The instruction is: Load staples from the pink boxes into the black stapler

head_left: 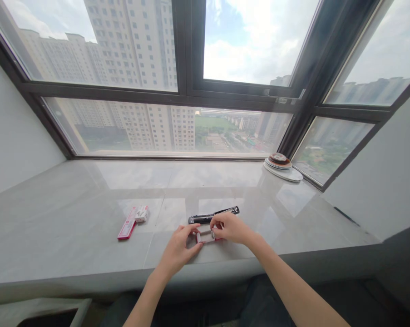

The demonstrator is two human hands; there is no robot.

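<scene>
Nearest: left hand point(180, 245) is steadying a small, shallow red-and-white box point(205, 236) on the pale glossy stone counter point(82, 236), close to its front edge; thumb and index are spreading apart, gripping the box's left end from near and far sides. Right hand point(230, 227) is pinching a small silvery piece point(212, 234) between thumb and fingertips at the box's right end; exact contact is partly hidden. Risks, my guess: piece is slipping or dropping if that pinch is loosening; box is skidding on the slick counter if the left grip is slackening; a right knuckle is nudging the slim black stapler point(198, 219) lying just behind. Left, well apart: long flat pink-and-white box point(126, 227) touching a small white carton point(141, 213). Farthest: stacked round plates point(281, 170) are sitting by the dark-framed window point(187, 91).
</scene>
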